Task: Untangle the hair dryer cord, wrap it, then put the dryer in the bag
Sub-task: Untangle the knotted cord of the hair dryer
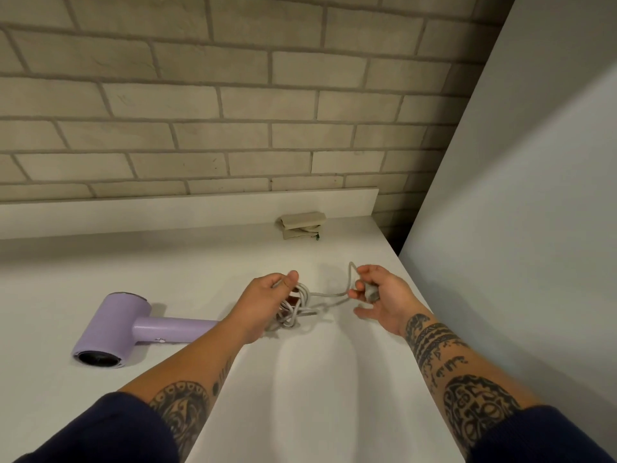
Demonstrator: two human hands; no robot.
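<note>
The lilac hair dryer (117, 329) lies on the counter (317, 379); right of its handle, the left hand (267, 300) grips the knotted cord (297, 309); the right hand (377, 295) pinches the plug (371, 292); the cord looks limp and light, best taken near the plug end.

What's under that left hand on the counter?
The left hand covers a tangled bundle of grey cord, next to the end of the purple hair dryer handle. Where cord meets handle is hidden.

White counter (334, 396): lilac dryer (133, 325), folded bag (302, 225).
</note>
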